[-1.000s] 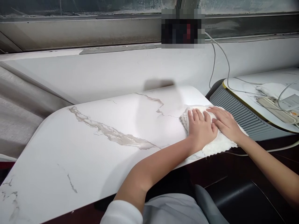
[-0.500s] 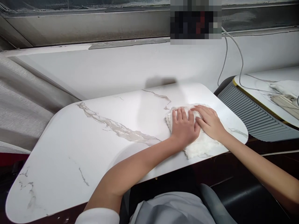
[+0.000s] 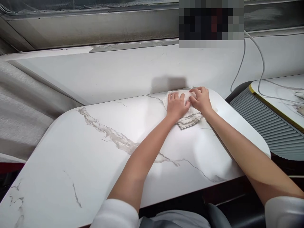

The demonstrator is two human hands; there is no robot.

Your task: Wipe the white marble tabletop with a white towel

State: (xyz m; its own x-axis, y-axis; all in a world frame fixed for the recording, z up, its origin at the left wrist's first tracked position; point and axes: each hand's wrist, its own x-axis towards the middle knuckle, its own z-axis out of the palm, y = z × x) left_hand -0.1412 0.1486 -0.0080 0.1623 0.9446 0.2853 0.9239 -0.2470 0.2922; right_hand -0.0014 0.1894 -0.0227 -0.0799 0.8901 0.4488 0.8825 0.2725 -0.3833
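Note:
A folded white cloth (image 3: 190, 118) lies near the far edge of a white marble-patterned table (image 3: 95, 148). My left hand (image 3: 175, 106) presses flat on the cloth's left part, fingers stretched toward the wall. My right hand (image 3: 201, 98) rests beside it on the cloth's right part, fingers bent down onto the fabric. Both arms reach far forward across the tabletop.
A white wall ledge (image 3: 106, 69) and a window frame run behind the table. A grey ribbed unit (image 3: 263, 123) stands to the right, with a second marble table (image 3: 280, 95) and white cables (image 3: 258, 63) beyond it. A grey curtain (image 3: 26, 104) hangs at the left.
Both hands have pushed the cloth from the table's near right edge away to its far edge, close to the wall. The arms are now stretched out.

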